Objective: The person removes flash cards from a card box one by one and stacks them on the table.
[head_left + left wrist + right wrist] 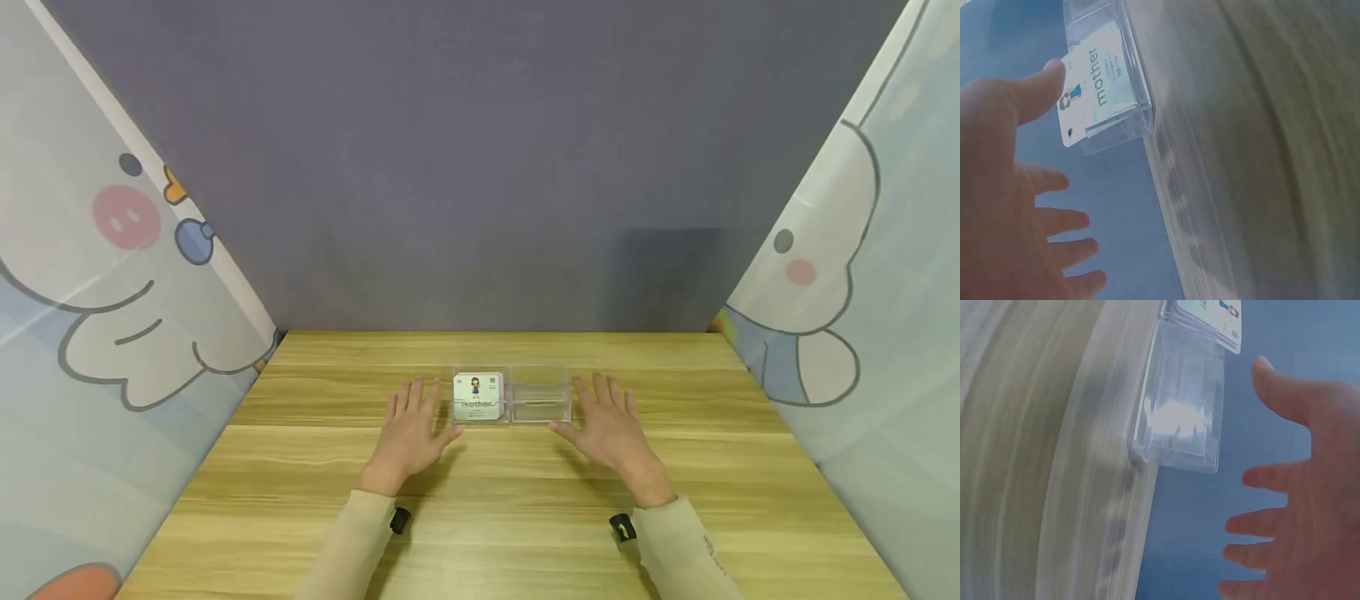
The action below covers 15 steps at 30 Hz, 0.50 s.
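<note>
A clear plastic holder (540,412) with two side-by-side compartments stands on the wooden table. Its left compartment holds a stack of picture cards (477,396); the top one shows a small figure and the word "mother". Nothing lies in the right compartment. My left hand (408,437) is spread out just left of the holder, its thumb toward the cards (1100,78). On the other side my right hand (611,433) is spread too, thumb toward the clear right compartment (1182,406). Neither hand grips anything.
The wooden table (510,517) ends at a grey back panel (480,167). Curtains with cartoon animals hang at the left (97,333) and right (840,292). A dark wrist device (400,521) sits at the left cuff, another device (622,527) at the right.
</note>
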Motion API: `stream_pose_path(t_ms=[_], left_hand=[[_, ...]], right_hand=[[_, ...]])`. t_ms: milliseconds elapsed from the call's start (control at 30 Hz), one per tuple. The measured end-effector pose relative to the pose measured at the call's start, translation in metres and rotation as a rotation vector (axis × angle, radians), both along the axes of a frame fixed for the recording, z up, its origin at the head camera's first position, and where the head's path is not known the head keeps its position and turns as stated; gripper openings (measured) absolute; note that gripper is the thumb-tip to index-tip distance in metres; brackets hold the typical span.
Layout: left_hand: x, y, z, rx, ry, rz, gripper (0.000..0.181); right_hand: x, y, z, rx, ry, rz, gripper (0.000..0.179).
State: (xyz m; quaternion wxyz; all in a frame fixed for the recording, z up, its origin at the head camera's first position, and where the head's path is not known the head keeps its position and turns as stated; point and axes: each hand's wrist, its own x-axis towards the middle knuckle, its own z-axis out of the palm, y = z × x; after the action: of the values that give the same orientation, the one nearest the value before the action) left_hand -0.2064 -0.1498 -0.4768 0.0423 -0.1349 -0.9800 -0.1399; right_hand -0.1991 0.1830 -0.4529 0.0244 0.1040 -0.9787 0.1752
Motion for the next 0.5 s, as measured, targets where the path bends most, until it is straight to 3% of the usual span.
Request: stream_pose_path(t_ms=[267, 500], left_hand=[[-0.008, 0.002, 0.001, 0.044, 0.091, -0.059, 0.083], [-0.018, 0.004, 0.000, 0.116, 0.126, -0.102, 0.081]], right_hand=[[-0.003, -0.009, 0.001, -0.038, 0.027, 0.034, 0.088], [-0.008, -0.020, 0.004, -0.074, 0.075, 0.050, 0.078]])
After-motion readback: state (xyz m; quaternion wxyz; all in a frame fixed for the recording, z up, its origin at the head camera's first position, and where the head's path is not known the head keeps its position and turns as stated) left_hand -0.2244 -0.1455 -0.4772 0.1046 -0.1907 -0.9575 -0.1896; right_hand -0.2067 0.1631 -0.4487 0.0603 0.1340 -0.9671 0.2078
